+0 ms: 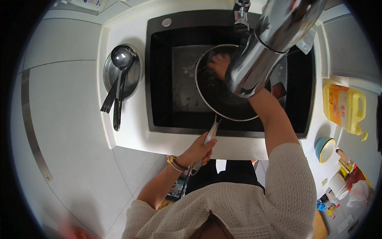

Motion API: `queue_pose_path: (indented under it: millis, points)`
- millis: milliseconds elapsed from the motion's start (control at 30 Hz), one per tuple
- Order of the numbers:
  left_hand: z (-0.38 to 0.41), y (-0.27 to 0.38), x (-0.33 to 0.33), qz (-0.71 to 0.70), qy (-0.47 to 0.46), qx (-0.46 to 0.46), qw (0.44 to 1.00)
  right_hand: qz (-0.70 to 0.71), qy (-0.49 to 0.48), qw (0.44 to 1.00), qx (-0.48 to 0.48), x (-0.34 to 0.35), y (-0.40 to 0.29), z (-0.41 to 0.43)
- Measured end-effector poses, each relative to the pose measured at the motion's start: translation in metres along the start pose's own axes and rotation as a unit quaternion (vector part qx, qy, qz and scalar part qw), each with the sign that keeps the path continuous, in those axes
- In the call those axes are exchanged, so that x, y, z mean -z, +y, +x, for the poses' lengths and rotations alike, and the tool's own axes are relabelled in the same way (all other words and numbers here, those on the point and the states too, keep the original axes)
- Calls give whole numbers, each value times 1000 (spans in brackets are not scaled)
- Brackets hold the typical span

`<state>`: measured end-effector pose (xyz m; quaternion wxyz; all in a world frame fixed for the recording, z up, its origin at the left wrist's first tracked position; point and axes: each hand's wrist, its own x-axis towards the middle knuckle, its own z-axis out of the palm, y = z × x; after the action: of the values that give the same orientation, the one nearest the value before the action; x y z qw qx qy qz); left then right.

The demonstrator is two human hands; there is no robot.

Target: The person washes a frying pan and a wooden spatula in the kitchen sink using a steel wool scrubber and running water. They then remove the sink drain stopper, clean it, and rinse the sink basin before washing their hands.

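Observation:
A dark round frying pan (226, 101) lies in the black sink (185, 80). My left hand (201, 149) is closed around the pan's light grey handle (212, 131), over the sink's front edge. Inside the pan is my right hand (220, 65), blurred, its fingers spread low towards the pan's inner surface; whether it holds anything cannot be told. A large chrome faucet (253, 65) hangs over the pan and hides my right wrist and part of the pan. A small reddish-brown object (279, 90) shows at the pan's right rim.
Left of the sink, a metal dish (135, 86) bears a ladle (121, 57) and dark-handled utensils. On the right stand a yellow oil jug (343, 107), a blue bowl (325, 149), a white cup (338, 185) and packets. A second tap (241, 15) rises at the sink's back edge.

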<state>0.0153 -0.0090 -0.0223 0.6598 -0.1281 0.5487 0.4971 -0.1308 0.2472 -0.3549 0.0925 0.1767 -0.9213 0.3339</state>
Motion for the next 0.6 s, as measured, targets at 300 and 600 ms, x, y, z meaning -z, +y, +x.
queue_pose_path:
  millis: [300,600]
  points:
    - [-3,-2,-3,-110,-3,12,994,-167,-628,726,-225,111,-92,-93]
    - [0,-13,4,-38,-6,7,999,-80,-114,929,-343,82,-80,26]
